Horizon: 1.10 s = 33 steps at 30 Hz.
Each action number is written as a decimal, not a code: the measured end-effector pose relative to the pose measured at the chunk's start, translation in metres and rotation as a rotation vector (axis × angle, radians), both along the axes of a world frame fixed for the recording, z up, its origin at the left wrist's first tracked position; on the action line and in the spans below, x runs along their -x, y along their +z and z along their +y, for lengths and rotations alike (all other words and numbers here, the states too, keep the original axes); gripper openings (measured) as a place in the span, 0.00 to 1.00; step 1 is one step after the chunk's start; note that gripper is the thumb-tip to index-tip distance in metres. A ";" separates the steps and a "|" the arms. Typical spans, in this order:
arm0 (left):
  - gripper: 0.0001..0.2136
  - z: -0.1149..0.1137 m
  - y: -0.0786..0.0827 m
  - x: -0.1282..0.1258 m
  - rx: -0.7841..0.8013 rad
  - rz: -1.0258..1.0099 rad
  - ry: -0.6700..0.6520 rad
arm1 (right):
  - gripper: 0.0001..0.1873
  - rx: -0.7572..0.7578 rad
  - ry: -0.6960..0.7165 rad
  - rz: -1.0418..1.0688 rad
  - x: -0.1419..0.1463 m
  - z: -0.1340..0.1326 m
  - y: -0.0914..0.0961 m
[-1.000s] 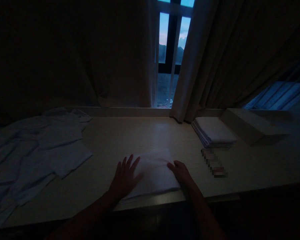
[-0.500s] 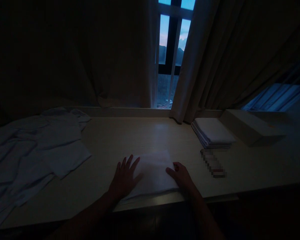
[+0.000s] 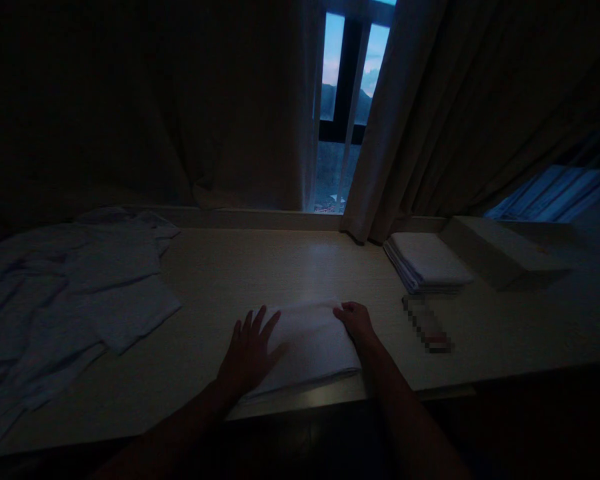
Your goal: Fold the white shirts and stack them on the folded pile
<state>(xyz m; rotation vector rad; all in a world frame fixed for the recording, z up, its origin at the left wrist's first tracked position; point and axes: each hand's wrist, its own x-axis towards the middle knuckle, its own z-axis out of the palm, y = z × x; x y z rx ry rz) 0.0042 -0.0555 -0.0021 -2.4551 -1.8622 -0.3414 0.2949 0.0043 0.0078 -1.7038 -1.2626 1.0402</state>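
A folded white cloth (image 3: pixel 313 347) lies flat near the front edge of the pale table, its layers showing along the near edge. My left hand (image 3: pixel 250 350) rests on its left side with the fingers spread. At the cloth's far right corner, my right hand (image 3: pixel 355 322) pinches the edge between thumb and curled fingers. The dim light hides the cloth's exact kind and the undersides of my fingers.
Loose white cloths (image 3: pixel 115 280) lie heaped on the left. To the right are a stack of folded white cloths (image 3: pixel 427 260), a pale box (image 3: pixel 505 253) and a blurred-out flat object (image 3: pixel 427 325). Curtains (image 3: pixel 380 167) hang behind the table (image 3: pixel 240 260).
My right hand has moved away from me along the cloth's right edge to its far corner. My left hand stays spread on the cloth. The view has shifted slightly.
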 end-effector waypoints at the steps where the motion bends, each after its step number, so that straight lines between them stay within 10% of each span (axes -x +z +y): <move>1: 0.35 0.000 0.000 0.000 -0.002 -0.002 0.000 | 0.20 0.015 0.013 0.011 -0.001 0.001 0.003; 13: 0.35 -0.001 0.000 -0.001 -0.012 0.004 0.007 | 0.18 0.015 0.156 -0.187 0.012 0.047 0.009; 27: 0.34 -0.002 0.002 -0.004 -0.030 -0.032 0.009 | 0.25 0.063 0.244 0.196 -0.001 0.026 0.023; 33: 0.34 -0.002 0.001 -0.003 -0.013 -0.031 0.000 | 0.27 0.077 0.275 0.051 0.003 0.032 0.028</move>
